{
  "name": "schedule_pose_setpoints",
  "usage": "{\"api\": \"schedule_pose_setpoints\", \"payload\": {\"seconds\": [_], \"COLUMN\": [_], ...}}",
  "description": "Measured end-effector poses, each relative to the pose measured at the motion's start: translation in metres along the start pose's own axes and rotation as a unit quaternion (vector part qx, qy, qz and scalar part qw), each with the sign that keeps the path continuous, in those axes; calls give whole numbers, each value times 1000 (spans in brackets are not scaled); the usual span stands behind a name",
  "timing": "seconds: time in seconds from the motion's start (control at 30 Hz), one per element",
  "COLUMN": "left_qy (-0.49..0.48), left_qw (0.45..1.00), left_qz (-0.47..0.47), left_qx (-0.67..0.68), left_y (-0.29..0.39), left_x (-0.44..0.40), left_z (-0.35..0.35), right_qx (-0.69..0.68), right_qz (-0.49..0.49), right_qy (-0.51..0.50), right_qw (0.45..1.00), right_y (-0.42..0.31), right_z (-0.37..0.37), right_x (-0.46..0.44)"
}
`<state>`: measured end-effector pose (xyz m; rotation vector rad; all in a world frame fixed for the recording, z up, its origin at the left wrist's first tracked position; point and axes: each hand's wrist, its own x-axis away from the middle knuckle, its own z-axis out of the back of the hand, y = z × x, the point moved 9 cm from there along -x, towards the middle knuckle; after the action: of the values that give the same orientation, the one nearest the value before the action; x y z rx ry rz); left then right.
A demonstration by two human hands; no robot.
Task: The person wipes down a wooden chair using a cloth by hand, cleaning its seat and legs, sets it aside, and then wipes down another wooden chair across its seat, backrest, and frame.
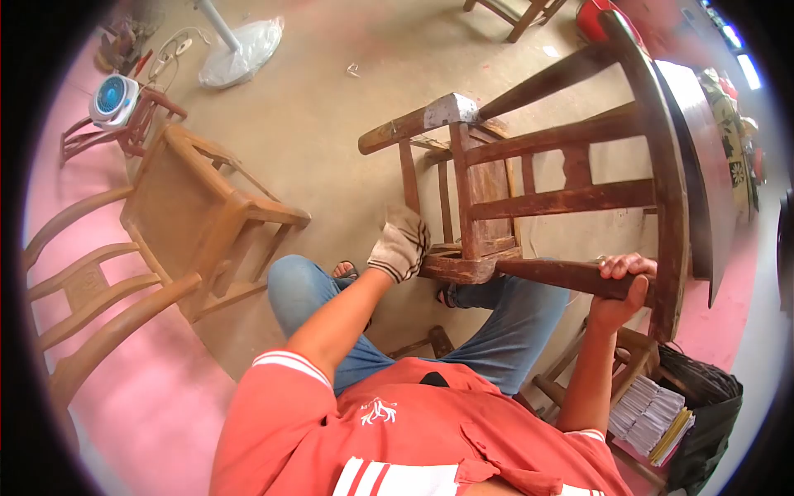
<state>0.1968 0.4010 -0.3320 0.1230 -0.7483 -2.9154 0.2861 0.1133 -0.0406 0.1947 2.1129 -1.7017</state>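
Note:
A dark brown wooden chair [562, 201] lies tipped on its side in front of my knees, its slatted back toward the right. My right hand [626, 285] is wrapped round the lower back post near the top rail. On my left hand [400, 244] is a pale fabric glove with dark stripes; it rests against the chair's frame by the seat corner, and its fingers are hidden, so what it holds cannot be made out. A whitish patch [451, 111] covers part of one chair leg at the far side.
At the left stands a lighter brown chair [178, 186], with a small fan [113, 97] on a low stool beyond it. A plastic-wrapped stand base [240, 56] is farther off. Stacked papers [648, 413] and a black bag [707, 422] are at the lower right.

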Motion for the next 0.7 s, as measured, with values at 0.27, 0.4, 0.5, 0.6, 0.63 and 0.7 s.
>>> {"api": "schedule_pose_setpoints", "payload": {"seconds": [0.27, 0.4, 0.5, 0.6, 0.63, 0.7], "left_qy": [77, 41, 14, 29, 24, -32], "left_qw": [942, 973, 972, 983, 983, 991], "left_qz": [103, 187, 180, 159, 160, 126], "left_qx": [311, -132, -153, -91, -89, -44], "left_y": [-74, -46, -38, -30, -29, -26], "left_x": [-65, -105, -100, -97, -95, -98], "left_z": [-30, 12, -4, 8, 10, 6], "right_qx": [16, 27, 23, 26, 31, 36], "right_qz": [-8, -8, -4, -3, -3, -3], "right_qy": [3, -6, -4, -5, -15, -13], "right_qw": [1000, 1000, 1000, 1000, 999, 999], "right_y": [-6, -8, -8, -10, -11, -9], "right_z": [-9, -12, -15, -16, -18, -15], "right_x": [3, 2, 2, 0, 1, 1]}}
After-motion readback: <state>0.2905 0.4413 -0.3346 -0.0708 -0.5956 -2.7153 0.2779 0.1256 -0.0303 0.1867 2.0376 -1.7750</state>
